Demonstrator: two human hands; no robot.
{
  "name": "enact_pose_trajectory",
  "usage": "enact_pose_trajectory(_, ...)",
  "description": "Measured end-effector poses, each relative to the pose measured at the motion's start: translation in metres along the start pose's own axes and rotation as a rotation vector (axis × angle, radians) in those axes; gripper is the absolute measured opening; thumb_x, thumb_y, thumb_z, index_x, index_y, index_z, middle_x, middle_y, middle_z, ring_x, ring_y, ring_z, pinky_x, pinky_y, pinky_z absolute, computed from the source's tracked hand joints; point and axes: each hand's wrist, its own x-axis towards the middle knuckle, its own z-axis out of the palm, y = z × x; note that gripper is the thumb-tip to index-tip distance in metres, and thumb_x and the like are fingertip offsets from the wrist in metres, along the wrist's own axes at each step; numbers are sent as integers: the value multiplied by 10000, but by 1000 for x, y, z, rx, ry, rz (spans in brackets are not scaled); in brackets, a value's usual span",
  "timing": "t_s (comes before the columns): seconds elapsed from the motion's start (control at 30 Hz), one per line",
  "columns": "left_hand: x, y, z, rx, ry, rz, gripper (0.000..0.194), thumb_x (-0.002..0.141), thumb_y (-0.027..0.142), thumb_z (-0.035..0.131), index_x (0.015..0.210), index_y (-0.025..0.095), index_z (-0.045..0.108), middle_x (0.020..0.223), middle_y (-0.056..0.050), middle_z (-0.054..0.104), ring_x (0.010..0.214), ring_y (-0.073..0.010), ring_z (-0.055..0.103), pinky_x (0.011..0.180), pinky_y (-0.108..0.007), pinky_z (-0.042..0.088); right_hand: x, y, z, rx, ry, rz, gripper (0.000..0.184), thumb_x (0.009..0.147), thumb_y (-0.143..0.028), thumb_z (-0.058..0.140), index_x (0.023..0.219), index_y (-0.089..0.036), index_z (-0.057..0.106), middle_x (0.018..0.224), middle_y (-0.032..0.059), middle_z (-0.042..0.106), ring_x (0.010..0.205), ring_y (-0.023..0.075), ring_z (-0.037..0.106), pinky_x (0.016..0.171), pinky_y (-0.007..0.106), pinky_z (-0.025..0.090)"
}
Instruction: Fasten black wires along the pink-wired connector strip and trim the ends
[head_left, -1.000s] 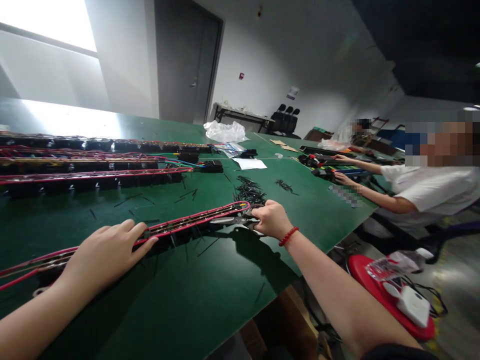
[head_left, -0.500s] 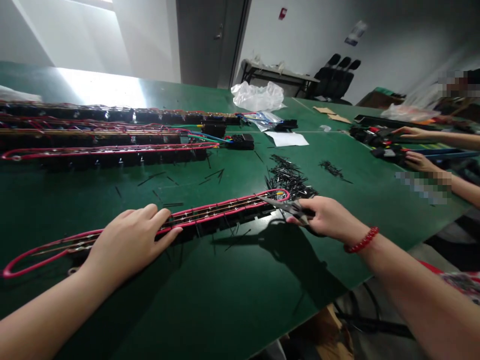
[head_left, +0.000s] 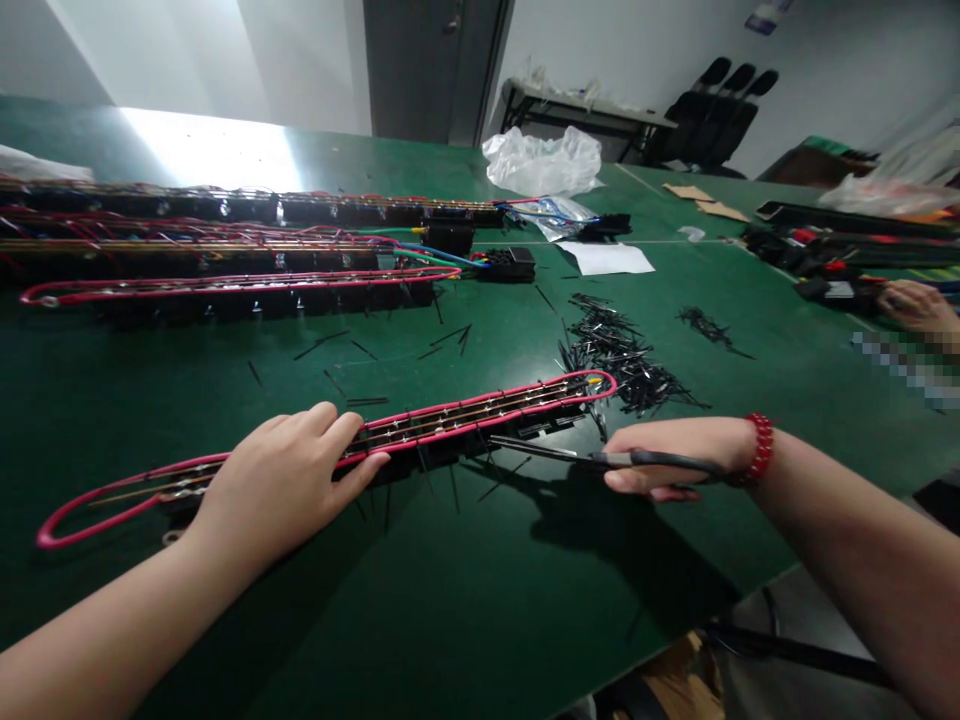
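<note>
A long black strip assembly (head_left: 442,425) with a pink-red wire looped around its top edge lies on the green table. Thin black cable-tie tails stick out along its near side. My left hand (head_left: 289,465) is wrapped over the strip's left half, thumb on the near side. My right hand (head_left: 660,455) grips a pair of scissors (head_left: 555,452), whose blades point left at the near side of the strip. The tips are by the strip's lower edge; whether they touch a tail I cannot tell. My fingers partly hide the handles.
Behind the strip lies a pile of cut black tails (head_left: 619,350), with a smaller pile (head_left: 705,325) to its right. Similar wired strips (head_left: 247,290) with connectors (head_left: 510,264) lie farther back. A plastic bag (head_left: 541,160) and white paper (head_left: 607,258) are beyond. A co-worker's hand (head_left: 919,303) is at right.
My right hand has brought the scissors from the strip's top right end down to its near side. The left hand keeps its hold. The whole view has shifted slightly.
</note>
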Motion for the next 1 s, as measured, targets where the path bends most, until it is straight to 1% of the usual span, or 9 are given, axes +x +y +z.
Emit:
enact_pose_trajectory(0.03,0,1,-1,3,-10,16,552,999,594,272,1053,193,648,898,-89,606,715,-229,590,636,-354,442,4,0,-1,-1,-20,-16,740,679,-927,483,593,-197,398,463,-34,431,364,53,371,360,209,272)
enact_pose_trajectory(0.13,0,2,-4,24,27,36,516,1010,559,311,1055,170,646,886,-85,607,705,-231,597,638,-360,453,13,0,-2,-17,-42,-62,735,708,-906,484,603,-183,408,455,-36,431,358,45,379,353,185,274)
enact_pose_trajectory(0.3,0,3,-6,25,54,50,476,1008,542,346,1024,172,646,858,-69,600,685,-227,594,618,-349,446,21,-9,-4,-22,8,-23,765,629,-937,522,566,-186,390,430,-48,409,336,37,358,333,178,259)
enact_pose_trajectory(0.4,0,3,-7,26,62,46,452,1006,535,363,1013,179,643,848,-61,596,691,-226,595,618,-345,439,23,-15,-5,8,21,-15,746,614,-917,567,567,-194,390,420,-55,395,324,39,351,317,181,247)
enact_pose_trajectory(0.6,1,3,-8,20,54,51,467,1005,553,351,998,182,634,840,-56,591,680,-225,592,613,-346,433,23,-17,-4,11,37,-12,722,632,-880,599,553,-190,402,413,-54,404,322,41,357,321,178,233)
enact_pose_trajectory(0.7,1,3,-8,25,48,45,474,1005,555,344,1008,179,633,849,-59,595,684,-230,597,614,-349,434,23,-18,-3,-29,36,-28,734,648,-885,576,520,-187,390,395,-49,391,319,42,351,327,179,234)
enact_pose_trajectory(0.8,2,3,-9,34,49,49,477,1003,557,346,1008,176,632,848,-61,593,678,-233,599,609,-349,431,25,-18,-2,-109,42,-1,734,667,-878,565,504,-185,388,377,-38,400,309,48,360,328,179,236)
enact_pose_trajectory(0.9,2,3,-9,51,68,56,462,1000,553,359,1006,179,629,838,-57,590,675,-234,606,599,-341,423,27,-15,0,-162,57,12,721,693,-861,560,510,-186,384,369,-33,411,307,61,388,332,184,260)
enact_pose_trajectory(1.0,3,3,-8,75,90,60,454,1001,547,363,976,175,623,819,-56,580,665,-233,612,586,-332,411,27,-10,5,-157,91,-26,709,724,-866,514,545,-192,388,389,-41,391,326,64,380,346,193,269)
